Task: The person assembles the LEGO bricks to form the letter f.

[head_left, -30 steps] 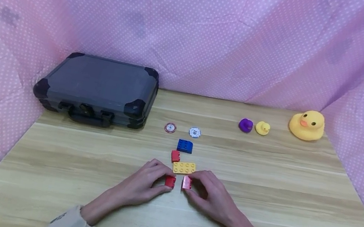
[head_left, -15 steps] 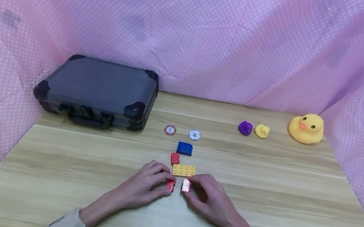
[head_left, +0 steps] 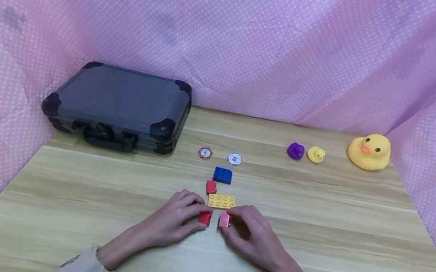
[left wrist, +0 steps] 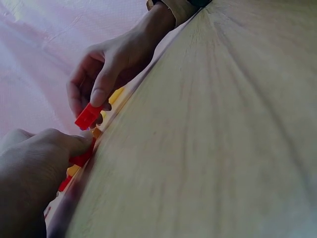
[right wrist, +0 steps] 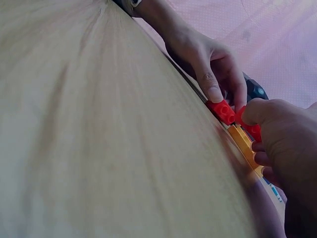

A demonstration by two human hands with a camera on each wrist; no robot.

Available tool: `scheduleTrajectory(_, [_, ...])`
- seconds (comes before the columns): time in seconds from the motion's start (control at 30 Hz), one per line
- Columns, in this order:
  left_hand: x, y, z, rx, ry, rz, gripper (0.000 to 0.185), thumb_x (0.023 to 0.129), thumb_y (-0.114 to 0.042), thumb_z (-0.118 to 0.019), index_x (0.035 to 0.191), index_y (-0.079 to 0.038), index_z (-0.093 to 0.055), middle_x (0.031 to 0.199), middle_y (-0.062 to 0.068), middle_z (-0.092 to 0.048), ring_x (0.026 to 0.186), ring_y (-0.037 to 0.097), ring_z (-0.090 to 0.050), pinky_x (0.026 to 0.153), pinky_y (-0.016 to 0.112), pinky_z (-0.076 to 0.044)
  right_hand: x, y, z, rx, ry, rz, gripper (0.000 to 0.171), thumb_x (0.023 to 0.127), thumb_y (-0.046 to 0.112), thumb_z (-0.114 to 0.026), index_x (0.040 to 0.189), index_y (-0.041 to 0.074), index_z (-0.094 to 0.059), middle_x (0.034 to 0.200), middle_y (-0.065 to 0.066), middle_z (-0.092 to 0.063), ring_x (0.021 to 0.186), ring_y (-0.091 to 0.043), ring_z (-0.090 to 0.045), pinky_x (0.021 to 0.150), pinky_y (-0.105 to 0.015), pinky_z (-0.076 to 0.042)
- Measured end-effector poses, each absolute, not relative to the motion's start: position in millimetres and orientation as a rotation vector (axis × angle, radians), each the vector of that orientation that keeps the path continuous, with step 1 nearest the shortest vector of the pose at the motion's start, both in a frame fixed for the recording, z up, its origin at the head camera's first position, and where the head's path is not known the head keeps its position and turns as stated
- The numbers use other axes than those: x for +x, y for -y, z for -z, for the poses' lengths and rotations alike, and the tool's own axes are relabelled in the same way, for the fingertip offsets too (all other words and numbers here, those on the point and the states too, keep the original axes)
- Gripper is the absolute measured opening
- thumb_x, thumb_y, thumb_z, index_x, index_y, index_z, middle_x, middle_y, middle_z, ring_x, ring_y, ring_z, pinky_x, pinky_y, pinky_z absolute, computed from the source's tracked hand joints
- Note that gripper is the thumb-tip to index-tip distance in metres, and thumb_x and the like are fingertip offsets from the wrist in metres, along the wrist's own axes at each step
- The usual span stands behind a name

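Note:
Between thumb and fingers, my left hand (head_left: 173,219) pinches a red toy brick (head_left: 205,217), its studs facing right. My right hand (head_left: 259,237) pinches another red toy brick (head_left: 224,219), whose smooth side looks pinkish in the light. A small gap separates the two in the head view. In the left wrist view the right hand's red brick (left wrist: 88,116) appears raised off the table. Just beyond both hands lies a yellow brick (head_left: 222,201) with two rows of studs. A third red brick (head_left: 211,187) touches or nearly touches its far left corner. Behind that is a blue brick (head_left: 222,175).
Two poker chips, one red (head_left: 205,153) and one white (head_left: 234,159), lie beyond the blue brick. A grey case (head_left: 119,102) stands back left. At back right are a purple duck (head_left: 296,151), a small yellow duck (head_left: 316,154) and a large yellow duck (head_left: 369,151).
The head view shifts slightly down and back up. Both hands keep their grips on the red bricks in nearly the same place; light on the right one's side turns from white to pink.

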State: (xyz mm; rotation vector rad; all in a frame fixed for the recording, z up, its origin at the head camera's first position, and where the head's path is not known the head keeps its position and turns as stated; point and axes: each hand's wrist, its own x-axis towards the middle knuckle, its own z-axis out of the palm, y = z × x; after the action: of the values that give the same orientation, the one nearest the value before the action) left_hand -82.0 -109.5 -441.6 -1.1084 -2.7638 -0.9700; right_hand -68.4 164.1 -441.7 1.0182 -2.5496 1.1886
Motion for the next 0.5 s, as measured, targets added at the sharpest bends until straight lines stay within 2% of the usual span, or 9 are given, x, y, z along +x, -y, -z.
scheduleTrajectory(0.5, [-81.4,104.2,441.5,-1.051,2.773,1.016,0.037,0.096,-0.033,-0.076,0.13,-0.02,-0.069,0.127,-0.005,-0.064,0.117,0.013,-0.052,0.1,0.043,-0.043,-71.6,-165.4,442.5,1.07,2.509,-1.2,0.042,0.089,0.015,-0.083,0.128,0.012,-0.066,0.12,0.004,-0.067,0.109,-0.015,-0.063,0.092,-0.037,-0.055])
